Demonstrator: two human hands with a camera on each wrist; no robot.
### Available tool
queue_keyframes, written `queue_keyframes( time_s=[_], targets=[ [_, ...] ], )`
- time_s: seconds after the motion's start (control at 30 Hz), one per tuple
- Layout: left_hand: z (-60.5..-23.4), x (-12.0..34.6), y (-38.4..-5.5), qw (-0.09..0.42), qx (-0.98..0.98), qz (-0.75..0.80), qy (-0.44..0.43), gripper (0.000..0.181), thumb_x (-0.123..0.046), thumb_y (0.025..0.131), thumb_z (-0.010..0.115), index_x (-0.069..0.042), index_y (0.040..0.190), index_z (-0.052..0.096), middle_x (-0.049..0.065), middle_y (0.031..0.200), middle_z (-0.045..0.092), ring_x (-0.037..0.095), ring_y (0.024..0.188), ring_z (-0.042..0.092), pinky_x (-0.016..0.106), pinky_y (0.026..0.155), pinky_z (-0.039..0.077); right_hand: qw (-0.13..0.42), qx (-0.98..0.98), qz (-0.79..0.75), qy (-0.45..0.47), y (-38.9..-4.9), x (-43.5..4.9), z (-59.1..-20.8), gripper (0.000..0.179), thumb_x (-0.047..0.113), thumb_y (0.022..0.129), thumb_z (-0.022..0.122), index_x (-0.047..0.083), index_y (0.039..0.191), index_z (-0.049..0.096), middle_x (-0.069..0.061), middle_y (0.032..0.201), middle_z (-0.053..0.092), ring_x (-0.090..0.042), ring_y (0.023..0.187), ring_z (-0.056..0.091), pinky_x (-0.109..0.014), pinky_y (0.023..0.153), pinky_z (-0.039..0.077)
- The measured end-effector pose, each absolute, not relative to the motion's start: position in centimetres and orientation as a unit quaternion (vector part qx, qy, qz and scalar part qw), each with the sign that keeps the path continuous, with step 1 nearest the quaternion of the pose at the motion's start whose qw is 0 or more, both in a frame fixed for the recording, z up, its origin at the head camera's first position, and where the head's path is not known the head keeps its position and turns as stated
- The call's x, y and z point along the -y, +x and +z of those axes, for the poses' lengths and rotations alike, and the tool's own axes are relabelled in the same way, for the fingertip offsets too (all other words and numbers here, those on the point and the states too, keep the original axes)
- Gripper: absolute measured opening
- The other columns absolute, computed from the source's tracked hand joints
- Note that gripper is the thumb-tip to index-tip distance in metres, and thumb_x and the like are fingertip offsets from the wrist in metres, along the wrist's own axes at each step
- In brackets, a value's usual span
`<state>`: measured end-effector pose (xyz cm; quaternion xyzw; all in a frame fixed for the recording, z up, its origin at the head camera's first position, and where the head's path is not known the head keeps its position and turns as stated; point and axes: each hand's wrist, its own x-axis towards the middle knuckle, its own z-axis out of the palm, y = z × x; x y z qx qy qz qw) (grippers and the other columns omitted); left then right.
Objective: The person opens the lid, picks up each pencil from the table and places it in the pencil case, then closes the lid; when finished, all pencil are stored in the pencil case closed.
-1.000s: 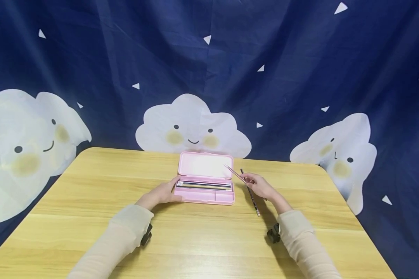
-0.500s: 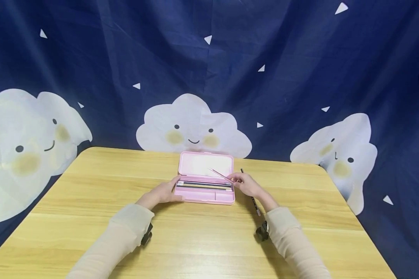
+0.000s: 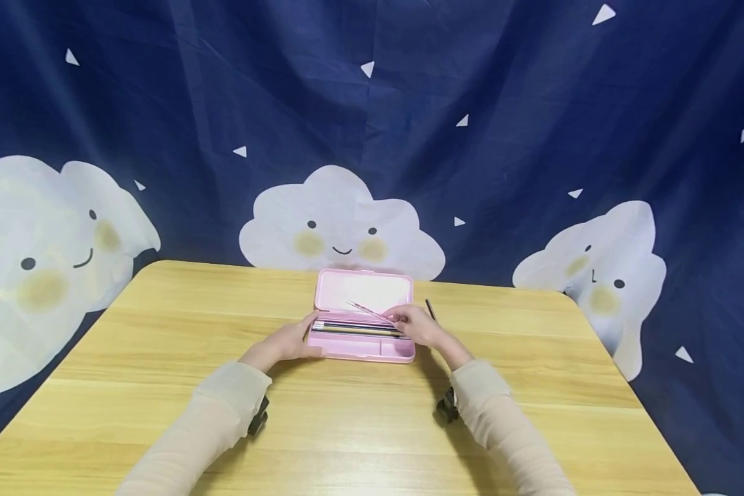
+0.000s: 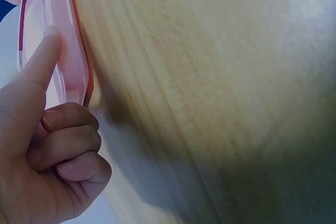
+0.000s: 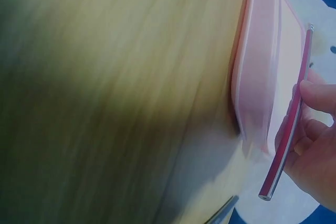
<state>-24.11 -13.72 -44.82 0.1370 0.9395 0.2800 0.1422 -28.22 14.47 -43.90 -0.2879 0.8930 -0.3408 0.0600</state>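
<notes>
A pink pencil case (image 3: 347, 357) lies with its lid raised, several pencils (image 3: 353, 329) in its long rear compartment. My left hand (image 3: 285, 341) holds the case at its left end; in the left wrist view one digit lies along the pink wall (image 4: 71, 51) and other fingers are curled by the corner. My right hand (image 3: 415, 325) pinches a red and silver pencil (image 5: 289, 137) between thumb and fingers. In the head view that pencil slants over the rear of the case, its far end in front of the lid (image 3: 362, 289).
A dark pencil (image 3: 430, 310) lies on the wooden table (image 3: 359, 427) right of the case, partly hidden behind my right hand and arm. The case's front section has a small divider. A blue cloud-patterned curtain (image 3: 471, 69) hangs behind the table's far edge.
My right hand has moved left with the pencil, from beside the case to over its right part. The left hand has stayed at the case's left end.
</notes>
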Motion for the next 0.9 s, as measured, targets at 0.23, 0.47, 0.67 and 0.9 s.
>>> queue_keyframes(
  time_s=[0.23, 0.47, 0.67, 0.9],
  targets=[
    [-45.0, 13.9, -24.3, 0.142, -0.942, 0.273, 0.136, 0.092, -0.036, 0.074, 0.072, -0.003, 0.144, 0.021, 0.037, 0.126, 0.042, 0.047, 0.115, 0.045, 0.053, 0.097, 0.035, 0.053, -0.892, -0.293, -0.34, -28.4, -12.3, -44.0, 0.032, -0.012, 0.079, 0.053, -0.002, 0.106, 0.066, -0.01, 0.083, 0.062, -0.017, 0.077, 0.053, -0.027, 0.073, 0.047],
    [-45.0, 13.9, -24.3, 0.148, -0.941, 0.273, 0.135, 0.093, -0.036, 0.074, 0.072, -0.004, 0.144, 0.02, 0.037, 0.126, 0.042, 0.048, 0.114, 0.045, 0.054, 0.097, 0.035, 0.057, -0.899, -0.267, -0.343, -28.5, -10.8, -44.0, 0.035, -0.016, 0.076, 0.05, -0.001, 0.104, 0.067, -0.008, 0.082, 0.062, -0.019, 0.079, 0.056, -0.029, 0.078, 0.048],
    [-44.9, 14.0, -24.3, 0.145, -0.941, 0.274, 0.134, 0.093, -0.036, 0.074, 0.072, -0.004, 0.144, 0.02, 0.037, 0.125, 0.043, 0.048, 0.114, 0.045, 0.054, 0.096, 0.035, 0.067, -0.908, -0.245, -0.334, -28.7, -10.0, -44.2, 0.036, -0.013, 0.078, 0.051, 0.003, 0.106, 0.066, -0.007, 0.089, 0.063, -0.019, 0.084, 0.057, -0.031, 0.081, 0.048],
    [-44.8, 13.8, -24.3, 0.144, -0.942, 0.271, 0.137, 0.092, -0.036, 0.074, 0.072, -0.004, 0.144, 0.021, 0.038, 0.124, 0.044, 0.048, 0.113, 0.045, 0.054, 0.096, 0.036, 0.089, -0.917, -0.216, -0.324, -28.8, -9.5, -44.1, 0.036, -0.011, 0.08, 0.05, 0.004, 0.109, 0.066, -0.006, 0.091, 0.061, -0.017, 0.083, 0.055, -0.032, 0.084, 0.047]
  ],
)
